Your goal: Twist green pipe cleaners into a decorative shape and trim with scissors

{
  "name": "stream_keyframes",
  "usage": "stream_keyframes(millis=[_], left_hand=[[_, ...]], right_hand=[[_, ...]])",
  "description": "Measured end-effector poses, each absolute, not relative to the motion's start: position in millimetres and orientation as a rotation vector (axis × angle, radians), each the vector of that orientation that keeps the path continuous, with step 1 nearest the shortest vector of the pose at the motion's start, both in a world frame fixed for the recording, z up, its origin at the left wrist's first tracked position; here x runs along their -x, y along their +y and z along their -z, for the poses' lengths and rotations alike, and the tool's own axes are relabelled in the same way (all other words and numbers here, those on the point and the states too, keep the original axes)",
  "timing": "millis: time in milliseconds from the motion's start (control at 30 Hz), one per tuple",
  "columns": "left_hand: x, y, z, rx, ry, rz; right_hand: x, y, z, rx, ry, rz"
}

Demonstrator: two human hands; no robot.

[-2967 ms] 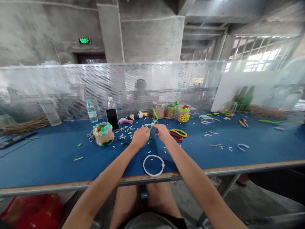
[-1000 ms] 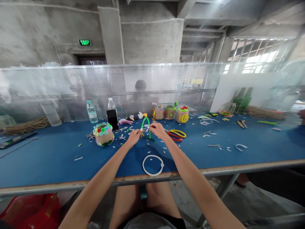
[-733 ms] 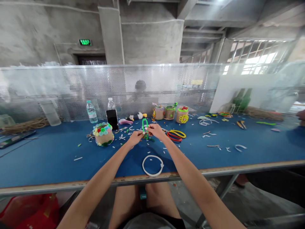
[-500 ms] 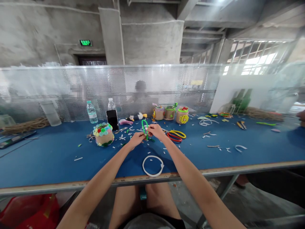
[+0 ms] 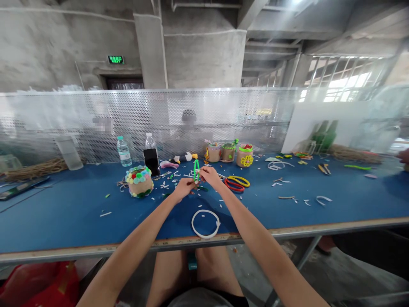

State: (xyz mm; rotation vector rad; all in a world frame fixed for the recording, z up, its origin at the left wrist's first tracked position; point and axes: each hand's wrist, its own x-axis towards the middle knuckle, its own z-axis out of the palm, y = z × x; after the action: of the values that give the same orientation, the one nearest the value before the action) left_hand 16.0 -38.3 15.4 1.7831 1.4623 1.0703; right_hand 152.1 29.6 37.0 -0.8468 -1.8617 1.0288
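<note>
A bright green loop of fuzzy craft stem (image 5: 196, 167) stands upright between my two hands. My left hand (image 5: 185, 187) pinches its lower end, fingers closed. My right hand (image 5: 208, 175) is closed on its right side, fingertips nearly touching those of the left. Below the hands, a white ring (image 5: 205, 235) lies flat near the table's front edge. Scissors with red and yellow handles (image 5: 234, 184) rest just right of my right hand. To the left stands a twine-covered jar (image 5: 140, 186) with a colourful pompom rim.
A phone (image 5: 151, 161) leans before a clear bottle, beside a labelled water bottle (image 5: 124, 152). Decorated jars (image 5: 245, 156) line the back of the blue table (image 5: 79, 213). White scraps are scattered around. Pliers (image 5: 324, 169) lie at right. Another person's hand shows at the far right edge.
The green loop has turned and now looks narrower. Both hands stay close together with almost no shift. The whole view has moved slightly.
</note>
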Motion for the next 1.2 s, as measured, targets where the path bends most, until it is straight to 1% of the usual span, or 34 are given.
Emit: stream_keyframes(millis=[167,367,667,1200], left_hand=[[-13,-34,-13,-1.993,1.644,-1.093],[-13,-35,-16,-2.221,1.840,-1.111],[-23,-49,-25,-2.386,2.110,-1.121],[-28,-53,-31,-2.420,2.312,-0.860]], right_hand=[[-151,30,-38,0.827,-1.832,-1.059],[-159,27,-45,0.736,-1.853,-1.176],[-163,28,-42,0.632,-1.954,-1.294],[-167,38,-44,0.684,-1.544,-1.352]])
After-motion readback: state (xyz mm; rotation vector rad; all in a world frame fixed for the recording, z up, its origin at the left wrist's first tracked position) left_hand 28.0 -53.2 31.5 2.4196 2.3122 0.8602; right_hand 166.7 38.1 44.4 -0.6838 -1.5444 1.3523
